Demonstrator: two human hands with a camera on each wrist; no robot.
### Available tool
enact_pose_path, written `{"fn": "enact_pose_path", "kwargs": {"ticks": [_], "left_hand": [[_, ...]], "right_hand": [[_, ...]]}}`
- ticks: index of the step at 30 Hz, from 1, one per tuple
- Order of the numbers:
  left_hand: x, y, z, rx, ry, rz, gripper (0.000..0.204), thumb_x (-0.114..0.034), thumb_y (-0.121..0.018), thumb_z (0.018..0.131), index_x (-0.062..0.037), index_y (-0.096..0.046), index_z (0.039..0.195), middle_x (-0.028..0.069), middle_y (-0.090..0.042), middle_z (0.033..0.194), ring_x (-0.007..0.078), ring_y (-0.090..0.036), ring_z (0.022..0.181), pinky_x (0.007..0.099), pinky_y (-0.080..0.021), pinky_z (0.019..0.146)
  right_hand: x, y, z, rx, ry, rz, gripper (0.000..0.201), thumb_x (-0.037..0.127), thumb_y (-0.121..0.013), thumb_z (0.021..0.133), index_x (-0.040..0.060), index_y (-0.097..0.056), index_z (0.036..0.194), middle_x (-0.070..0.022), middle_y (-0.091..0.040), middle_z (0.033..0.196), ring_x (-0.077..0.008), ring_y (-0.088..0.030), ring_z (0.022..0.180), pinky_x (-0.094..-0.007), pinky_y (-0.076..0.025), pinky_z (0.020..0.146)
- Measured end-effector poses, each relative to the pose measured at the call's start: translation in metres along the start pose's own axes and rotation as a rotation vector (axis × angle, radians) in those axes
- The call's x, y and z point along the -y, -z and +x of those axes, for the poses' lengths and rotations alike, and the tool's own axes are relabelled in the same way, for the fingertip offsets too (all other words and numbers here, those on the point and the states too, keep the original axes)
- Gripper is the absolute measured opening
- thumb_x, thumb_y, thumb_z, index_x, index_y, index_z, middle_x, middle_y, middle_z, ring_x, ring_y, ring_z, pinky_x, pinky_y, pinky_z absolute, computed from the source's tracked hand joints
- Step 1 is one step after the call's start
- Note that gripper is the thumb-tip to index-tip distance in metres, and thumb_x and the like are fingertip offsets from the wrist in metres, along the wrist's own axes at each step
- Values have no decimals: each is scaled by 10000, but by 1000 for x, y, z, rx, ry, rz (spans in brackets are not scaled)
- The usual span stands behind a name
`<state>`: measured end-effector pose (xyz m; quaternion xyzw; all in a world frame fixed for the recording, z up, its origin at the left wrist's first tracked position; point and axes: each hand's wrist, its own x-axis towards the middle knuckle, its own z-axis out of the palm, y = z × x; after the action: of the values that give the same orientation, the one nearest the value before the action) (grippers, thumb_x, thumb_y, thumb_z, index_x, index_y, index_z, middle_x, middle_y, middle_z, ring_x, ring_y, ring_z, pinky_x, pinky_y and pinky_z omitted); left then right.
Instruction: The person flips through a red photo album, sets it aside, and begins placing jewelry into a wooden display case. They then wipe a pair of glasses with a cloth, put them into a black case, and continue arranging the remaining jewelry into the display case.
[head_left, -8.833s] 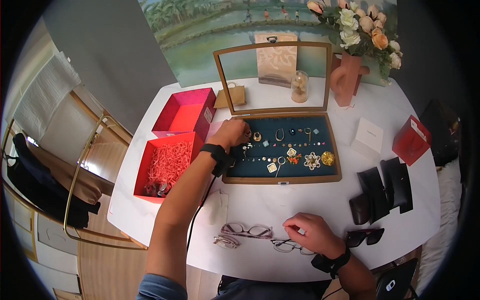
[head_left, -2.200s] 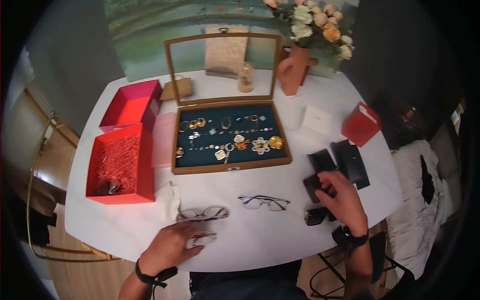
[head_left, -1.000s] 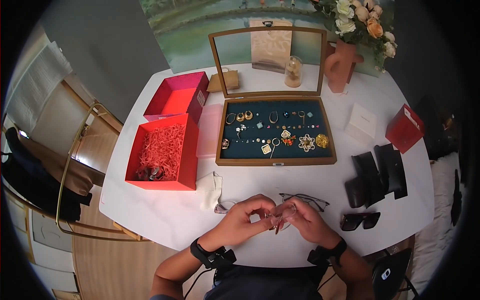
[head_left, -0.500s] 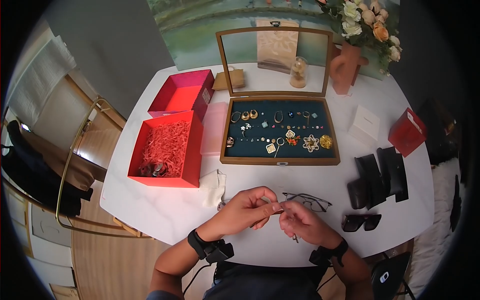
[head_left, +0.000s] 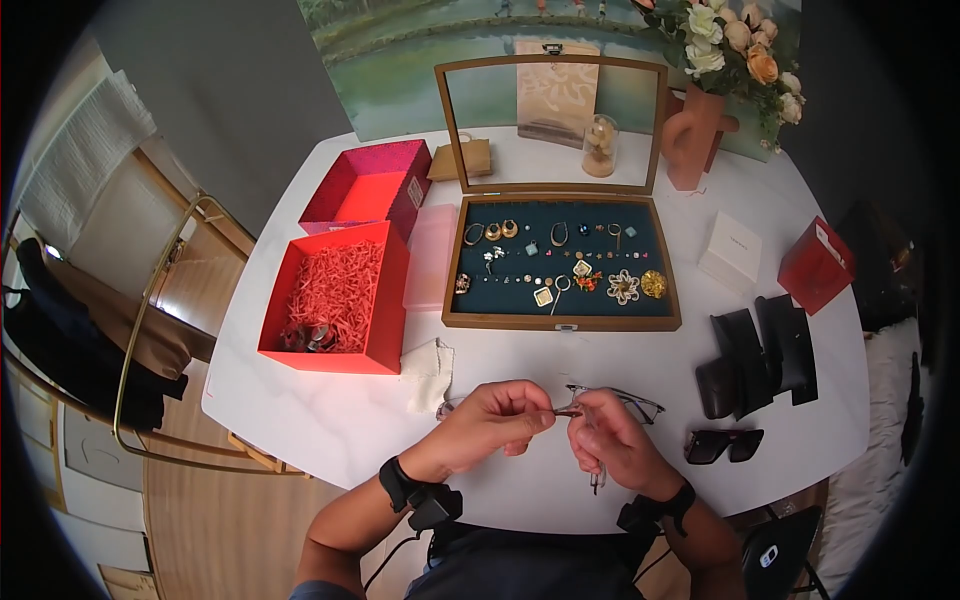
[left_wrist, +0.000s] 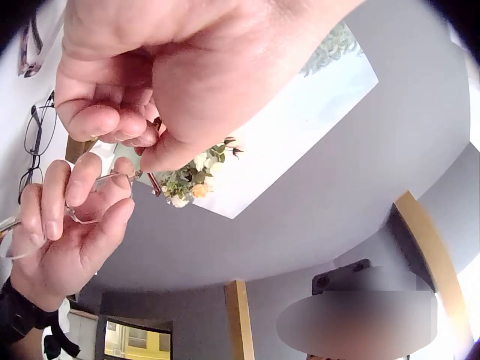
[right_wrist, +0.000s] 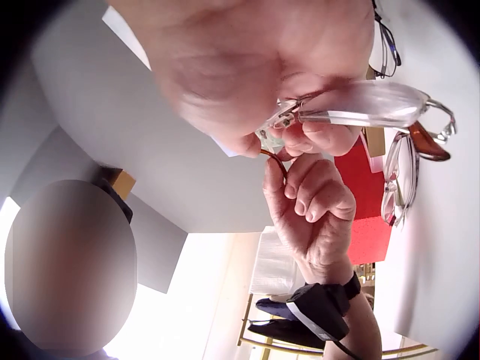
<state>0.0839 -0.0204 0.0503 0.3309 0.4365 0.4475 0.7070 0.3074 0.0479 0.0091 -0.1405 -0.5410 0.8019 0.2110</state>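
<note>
Close to the table's near edge, my two hands meet over a pair of rimless eyeglasses [right_wrist: 360,105]. My right hand [head_left: 618,445] grips them around the bridge and a lens. My left hand [head_left: 495,425] pinches the brown tip of one temple [right_wrist: 279,166] between thumb and fingers. The other brown temple tip [right_wrist: 430,145] sticks out past the lens in the right wrist view. Behind my right hand lie dark-framed eyeglasses [head_left: 643,405]. Pink-framed eyeglasses [right_wrist: 401,180] lie on the table, mostly hidden by my left hand in the head view.
An open wooden jewelry case [head_left: 560,322] stands mid-table. To its left are a red box [head_left: 385,310] of paper shreds, a magenta box [head_left: 405,205] and a cloth [head_left: 430,375]. On the right lie sunglasses [head_left: 724,446], black cases [head_left: 740,365], a white box [head_left: 731,250] and a red box [head_left: 817,265].
My left hand has left the jewelry case and picked up the rimless eyeglasses; my right hand came in from the black cases to hold them too. Lately they have turned in my hands, one temple toward my left.
</note>
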Motion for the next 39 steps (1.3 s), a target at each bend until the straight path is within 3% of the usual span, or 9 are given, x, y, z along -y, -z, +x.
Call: {"fn": "enact_pose_path", "kwargs": {"ticks": [11,16,23,24,26,29,32,35,39], "left_hand": [[8,-3,1,65,-18,-24,73,19,-639,916,-42,-601,909,-41,-533,729,44,-446,602,216,-342,543],[2,3,-11,109,-96,366,118,-17,-663,884,-52,-560,837,-60,-509,732,29,-456,688,217,-357,608],[-15,11,-24,348,15,676,173,-160,-728,897,-44,-604,928,-28,-558,801,58,-504,747,257,-405,663],[-33,13,-33,270,69,737,197,-188,-721,922,-36,-638,1017,-5,-627,883,67,-567,844,249,-447,728],[-22,44,-33,15,-159,624,160,-121,-677,944,-26,-649,1069,22,-670,1006,81,-614,884,269,-501,798],[-23,67,-36,-555,-231,1338,222,-65,-656,890,-14,-648,1106,124,-651,1047,264,-687,854,360,-552,762],[6,85,-29,-735,-269,1613,220,-90,-620,894,-5,-654,1094,170,-636,1049,362,-668,870,421,-548,761],[12,101,-26,-663,-157,1559,212,-131,-599,916,5,-661,1066,193,-639,1057,396,-657,884,461,-539,765],[10,112,-26,-659,-218,1517,217,-90,-630,890,14,-666,1077,191,-636,1013,367,-662,841,421,-543,745]], "right_hand": [[3,2,-5,5,110,253,274,-18,-555,975,63,-411,1194,-73,-514,856,-133,-482,633,-301,-452,613],[11,5,-5,-8,-4,269,109,-44,-501,964,54,-451,969,-35,-468,634,-107,-406,516,-294,-372,495],[17,15,-9,-170,-59,489,114,-39,-460,939,20,-554,964,-14,-419,612,-98,-356,476,-281,-293,443],[16,18,-9,-171,-41,524,142,-15,-446,950,20,-577,992,-12,-412,607,-97,-348,475,-276,-286,441],[14,20,-9,-174,-21,559,178,10,-433,961,19,-601,1019,-10,-405,603,-96,-340,474,-271,-278,440],[12,20,-7,-154,-19,545,205,41,-421,977,27,-610,1054,-12,-416,607,-94,-333,479,-267,-282,444],[10,18,-6,-140,-11,529,217,49,-421,987,33,-612,1088,-11,-417,615,-94,-347,488,-267,-284,446],[8,18,-6,-143,7,527,204,66,-422,1003,40,-602,1096,-10,-419,630,-92,-347,496,-268,-284,447],[10,18,-4,-139,-35,535,164,82,-433,1016,66,-567,1107,-17,-416,652,-95,-338,501,-268,-294,463]]}}
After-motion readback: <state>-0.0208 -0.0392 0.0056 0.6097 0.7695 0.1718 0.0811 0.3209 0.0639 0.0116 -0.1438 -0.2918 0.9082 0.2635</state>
